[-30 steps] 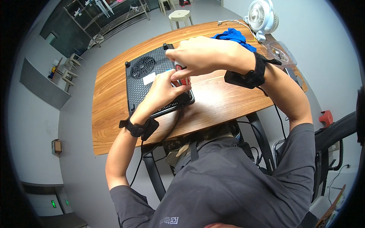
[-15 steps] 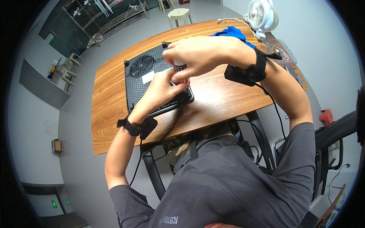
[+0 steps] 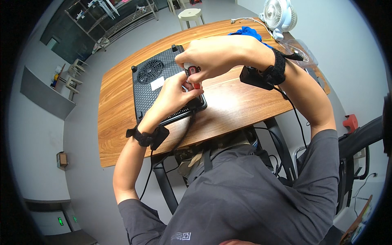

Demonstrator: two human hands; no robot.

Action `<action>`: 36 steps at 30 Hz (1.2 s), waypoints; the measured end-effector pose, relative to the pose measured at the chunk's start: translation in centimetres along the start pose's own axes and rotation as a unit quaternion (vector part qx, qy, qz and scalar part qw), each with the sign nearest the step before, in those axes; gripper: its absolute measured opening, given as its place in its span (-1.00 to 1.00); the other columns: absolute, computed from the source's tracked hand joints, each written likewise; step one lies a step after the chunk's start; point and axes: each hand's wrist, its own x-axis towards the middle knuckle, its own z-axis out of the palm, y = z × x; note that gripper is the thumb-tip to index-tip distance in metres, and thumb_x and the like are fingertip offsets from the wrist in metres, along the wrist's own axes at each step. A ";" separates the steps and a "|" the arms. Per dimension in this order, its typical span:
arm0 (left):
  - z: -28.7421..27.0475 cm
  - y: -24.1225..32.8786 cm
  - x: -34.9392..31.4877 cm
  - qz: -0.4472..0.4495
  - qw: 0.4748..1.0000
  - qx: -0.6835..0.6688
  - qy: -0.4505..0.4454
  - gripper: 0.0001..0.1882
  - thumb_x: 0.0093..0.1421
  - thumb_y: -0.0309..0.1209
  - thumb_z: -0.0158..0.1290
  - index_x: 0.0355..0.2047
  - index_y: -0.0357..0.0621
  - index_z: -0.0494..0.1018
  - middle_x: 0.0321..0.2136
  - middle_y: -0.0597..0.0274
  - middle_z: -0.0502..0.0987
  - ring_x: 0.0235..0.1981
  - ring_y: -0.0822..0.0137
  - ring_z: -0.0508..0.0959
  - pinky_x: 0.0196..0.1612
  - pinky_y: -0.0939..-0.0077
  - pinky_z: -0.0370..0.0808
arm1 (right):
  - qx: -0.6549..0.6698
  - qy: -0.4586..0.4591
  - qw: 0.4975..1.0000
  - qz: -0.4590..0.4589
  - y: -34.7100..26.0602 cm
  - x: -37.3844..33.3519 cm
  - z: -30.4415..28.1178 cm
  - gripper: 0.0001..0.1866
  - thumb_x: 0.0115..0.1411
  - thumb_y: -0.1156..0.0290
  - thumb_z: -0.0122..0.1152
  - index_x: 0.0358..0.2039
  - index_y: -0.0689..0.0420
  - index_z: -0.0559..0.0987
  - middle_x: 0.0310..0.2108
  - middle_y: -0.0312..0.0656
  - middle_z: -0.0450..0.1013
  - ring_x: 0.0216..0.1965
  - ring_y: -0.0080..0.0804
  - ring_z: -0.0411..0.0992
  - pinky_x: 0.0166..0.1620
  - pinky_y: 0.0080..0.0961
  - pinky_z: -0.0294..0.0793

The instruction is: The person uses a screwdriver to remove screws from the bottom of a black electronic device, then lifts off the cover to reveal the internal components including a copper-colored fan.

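Observation:
A black laptop cooling pad [image 3: 143, 98] lies on the wooden table with its rubber feet facing up. It bears a round fan grille [image 3: 150, 72] and a white label [image 3: 157, 83]. Above its right part, my right hand [image 3: 212, 57] is closed from above around a screwdriver [image 3: 192, 70] with a red, black and white handle, held upright. My left hand [image 3: 174, 93] pinches the lower, red part of the same tool just beneath. The fingers hide the tip and the spot it meets. Both wrists wear black straps with small boxes.
A blue cloth [image 3: 247, 32], a white fan [image 3: 279, 18] and a clear plastic box [image 3: 300, 49] are at the table's far right. A black cable [image 3: 188, 132] hangs over the near edge. Black chair arms flank me, and a stool [image 3: 190, 16] stands beyond the table.
The screwdriver's handle has turned in my right hand: a red and black side now shows where a white, dark-patterned one did. Both hands stay in nearly the same place.

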 end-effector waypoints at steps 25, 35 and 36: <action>-0.9 -3.9 -1.5 0.037 0.999 0.006 0.014 -0.84 0.17 -0.55 0.22 -0.24 -0.34 0.55 -0.39 0.08 0.67 -0.32 0.31 0.68 -0.16 0.44 0.61 | -0.032 0.064 0.997 -0.005 1.8 0.8 -3.7 -0.52 0.31 0.00 0.27 -0.16 0.25 0.57 -0.45 0.00 0.55 -0.43 -0.14 0.56 -0.38 -0.30 0.52; -7.4 -8.2 -6.5 -0.024 0.986 0.123 0.110 -0.85 0.11 -0.59 0.23 -0.28 -0.31 0.55 -0.45 0.02 0.65 -0.40 0.24 0.68 -0.26 0.39 0.62 | -0.005 0.113 0.993 -0.040 1.7 4.0 -2.9 -0.53 0.37 0.02 0.21 -0.12 0.26 0.50 -0.42 -0.03 0.54 -0.45 -0.24 0.53 -0.40 -0.38 0.51; -8.4 -9.3 -7.8 -0.037 0.985 0.126 0.116 -0.86 0.11 -0.58 0.24 -0.30 -0.31 0.57 -0.45 0.01 0.65 -0.41 0.23 0.67 -0.27 0.36 0.62 | 0.000 0.101 0.994 -0.047 0.9 4.8 -2.8 -0.53 0.37 0.02 0.22 -0.12 0.26 0.50 -0.43 -0.02 0.54 -0.45 -0.24 0.53 -0.40 -0.39 0.51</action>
